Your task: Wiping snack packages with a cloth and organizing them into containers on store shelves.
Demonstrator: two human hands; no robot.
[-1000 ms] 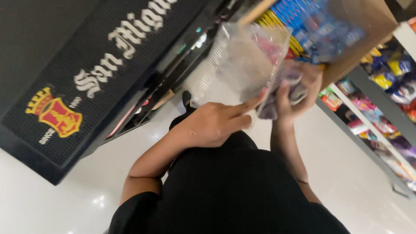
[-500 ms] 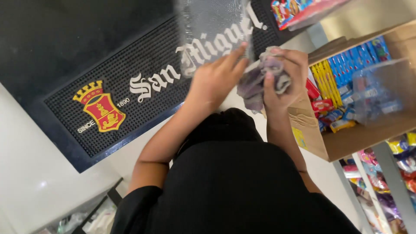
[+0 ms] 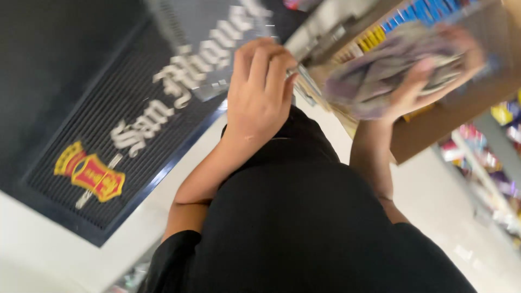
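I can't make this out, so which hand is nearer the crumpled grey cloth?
Right. The right hand grips the crumpled grey cloth; the left hand is off to its side, apart, on a clear sheet.

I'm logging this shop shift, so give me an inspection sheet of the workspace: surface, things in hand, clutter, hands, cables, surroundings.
Surface: pale glossy floor with a dark ribbed mat bearing a red and yellow crest.
Things in hand: a clear plastic sheet or bag, blurred; a bunched grey-purple cloth.
Clutter: nothing seen on the floor around the mat.
Hands: left hand pinches the edge of the clear plastic; right hand closed around the cloth.
Cables: nothing seen.
Surroundings: a brown cardboard box of colourful packets behind the cloth; shelves of packaged goods at right, blurred; the person's black clothing fills the lower frame.
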